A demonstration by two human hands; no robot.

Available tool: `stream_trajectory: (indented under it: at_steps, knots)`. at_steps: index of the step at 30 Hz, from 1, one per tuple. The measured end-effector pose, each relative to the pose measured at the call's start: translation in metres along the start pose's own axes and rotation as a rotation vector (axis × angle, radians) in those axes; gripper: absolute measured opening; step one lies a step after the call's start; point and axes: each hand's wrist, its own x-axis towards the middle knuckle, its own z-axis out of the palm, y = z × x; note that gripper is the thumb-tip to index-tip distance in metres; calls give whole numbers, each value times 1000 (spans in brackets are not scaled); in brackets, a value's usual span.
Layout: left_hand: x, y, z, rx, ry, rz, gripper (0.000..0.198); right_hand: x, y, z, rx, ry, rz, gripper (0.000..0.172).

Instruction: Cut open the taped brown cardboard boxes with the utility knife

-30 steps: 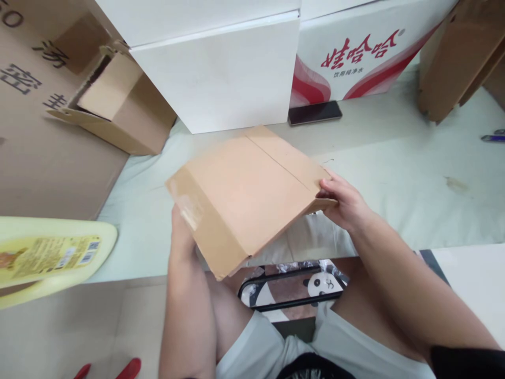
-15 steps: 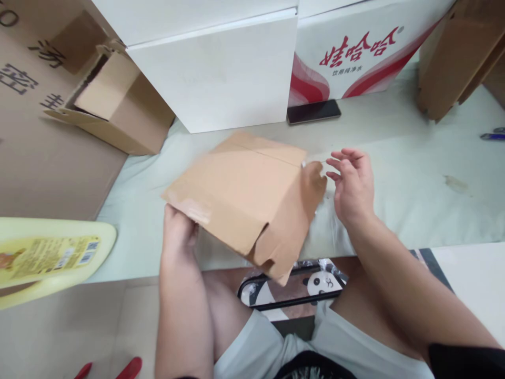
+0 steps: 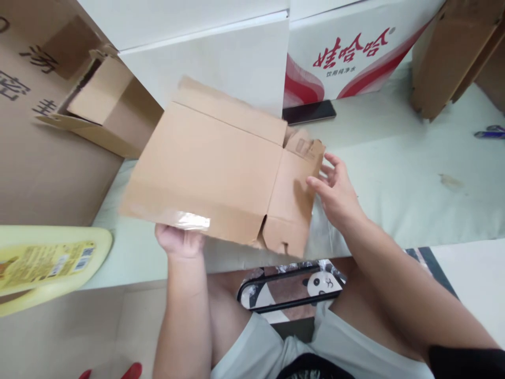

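Observation:
A brown cardboard box (image 3: 213,163), partly flattened, is held tilted above the pale green cloth. Its end flaps on the right stand opened out, and shiny clear tape (image 3: 193,220) runs along the near left edge. My left hand (image 3: 180,240) grips that near edge from below, its fingertips hidden under the cardboard. At the right end, my right hand (image 3: 335,187) is beside the end flap (image 3: 294,184), thumb over its edge and fingers apart. Whether the right fingers press on the flap is hard to make out.
White cartons (image 3: 221,63) and a red-and-white carton (image 3: 355,58) line the back, with a black phone (image 3: 310,112) before them. An opened brown box (image 3: 114,100) stands left, near a yellow bottle (image 3: 51,263). Blue pens (image 3: 489,135) and another brown carton (image 3: 450,58) are at right.
The cardboard box has been raised and turned, moving left and away from me, so its flaps show more openly. My right hand has come in to the flap's edge.

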Motion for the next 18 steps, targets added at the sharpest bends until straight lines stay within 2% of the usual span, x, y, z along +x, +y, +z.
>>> stream_trajectory:
  at_steps: [2, 3, 5, 7, 8, 10, 12, 14, 15, 16, 18]
  knots:
    - [-3, 4, 1, -35, -4, 39, 43, -1, -5, 2, 154, -65, 142, 81]
    - [-4, 6, 3, -65, -26, 47, 44, -2, -7, 3, 202, -77, 166, 85]
    - [-6, 8, 7, -124, -105, 19, 53, -5, -12, 5, 212, -39, 97, 98]
    - [-6, 7, 10, -122, -137, -13, 54, -9, -16, 7, 178, 11, -51, 103]
    - [-4, 5, 10, -106, -119, -16, 52, -11, -17, 7, 172, 6, -112, 97]
    - [0, 1, 7, -81, -62, -13, 47, -15, -18, 7, 168, -105, -156, 71]
    - [5, -4, 2, -81, -42, -54, 41, -20, -19, 4, 100, -303, -103, 51]
    - [9, -7, -4, -56, -29, -194, 32, -26, -22, -3, -12, -414, -31, 47]
    - [11, -8, -6, -30, -2, -276, 28, -30, -26, -9, -58, -387, -22, 47]
    - [12, -9, -7, -3, 33, -344, 27, -34, -31, -16, -93, -305, -37, 47]
    - [12, -9, -8, 40, 81, -410, 26, -43, -45, -39, -143, -22, -140, 43]
